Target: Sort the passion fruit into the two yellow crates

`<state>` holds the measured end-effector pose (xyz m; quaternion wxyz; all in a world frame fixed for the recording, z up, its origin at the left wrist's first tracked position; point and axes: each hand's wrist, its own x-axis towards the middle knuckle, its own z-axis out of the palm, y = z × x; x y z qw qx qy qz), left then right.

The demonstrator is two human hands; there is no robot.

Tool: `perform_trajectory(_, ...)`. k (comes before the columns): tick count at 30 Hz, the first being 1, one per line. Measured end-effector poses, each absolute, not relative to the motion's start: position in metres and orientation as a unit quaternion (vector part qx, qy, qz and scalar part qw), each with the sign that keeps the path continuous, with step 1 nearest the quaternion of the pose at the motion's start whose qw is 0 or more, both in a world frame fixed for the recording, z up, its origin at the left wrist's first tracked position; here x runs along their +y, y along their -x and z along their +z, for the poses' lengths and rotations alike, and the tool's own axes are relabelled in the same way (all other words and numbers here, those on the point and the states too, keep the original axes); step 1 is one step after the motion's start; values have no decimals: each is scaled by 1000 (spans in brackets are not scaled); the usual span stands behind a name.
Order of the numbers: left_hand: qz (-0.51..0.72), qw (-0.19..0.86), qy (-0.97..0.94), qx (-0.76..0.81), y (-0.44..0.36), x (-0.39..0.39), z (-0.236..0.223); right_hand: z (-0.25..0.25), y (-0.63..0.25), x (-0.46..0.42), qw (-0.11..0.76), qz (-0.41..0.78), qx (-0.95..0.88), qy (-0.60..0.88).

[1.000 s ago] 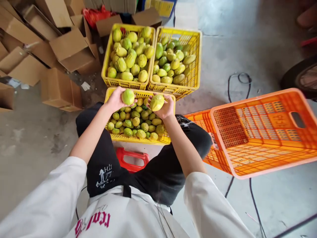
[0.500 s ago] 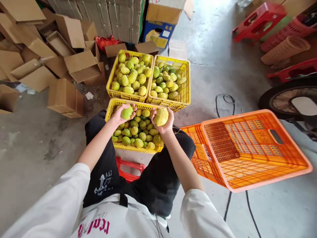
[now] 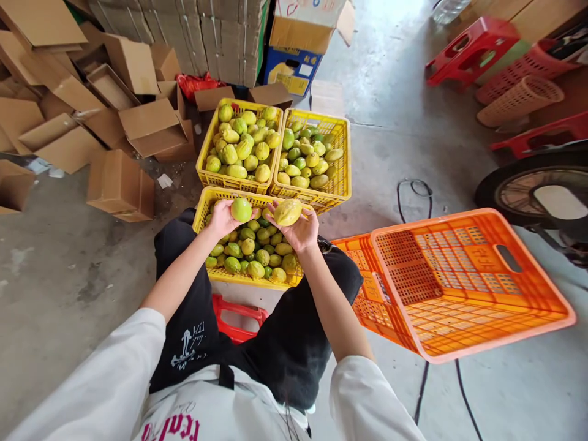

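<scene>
My left hand [image 3: 223,218] is closed around a round green lemon [image 3: 241,209], its smooth side facing up. A longer, bumpy yellow lemon [image 3: 287,212] lies across the palm and fingers of my right hand [image 3: 302,233]. Both hands are held close together over the near yellow crate [image 3: 200,214], which stands between my knees. Inside it are many green and yellow lemons [image 3: 256,269]. Beyond stand two more yellow crates: the left one [image 3: 202,147] is heaped with mostly yellow lemons, the right one [image 3: 346,159] holds green and yellow ones at a lower level.
Orange crates [image 3: 459,355] lie tilted at my right. A red stool [image 3: 239,335] shows between my legs. Cardboard boxes [image 3: 114,184] pile up at the left. A wheel [image 3: 519,190], black cable [image 3: 419,392] and another red stool [image 3: 473,52] are on the right.
Both lemons stay in my hands. The yellow one has turned from end-on to lying sideways, with my right fingers more spread. The green one now shows rounder and sits slightly further right.
</scene>
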<state>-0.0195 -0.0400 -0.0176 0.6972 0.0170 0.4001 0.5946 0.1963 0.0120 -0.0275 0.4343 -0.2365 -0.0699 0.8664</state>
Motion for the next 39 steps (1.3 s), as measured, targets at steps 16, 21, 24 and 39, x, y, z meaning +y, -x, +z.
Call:
perform_trajectory(16,545,728,-100,403,16,-47,-25,-22,-196,13,496,810,-44,309)
perform_trajectory(21,549,706,-86,440,18,-43,-24,-32,-193,15,485,790,-51,372)
perform_trajectory(24,559,688,-78,457,18,-42,-22,-37,-194,15,477,793,-69,373)
perform_trajectory(39,503,737,-109,438,21,-40,-21,-6,-197,11,469,823,-118,297)
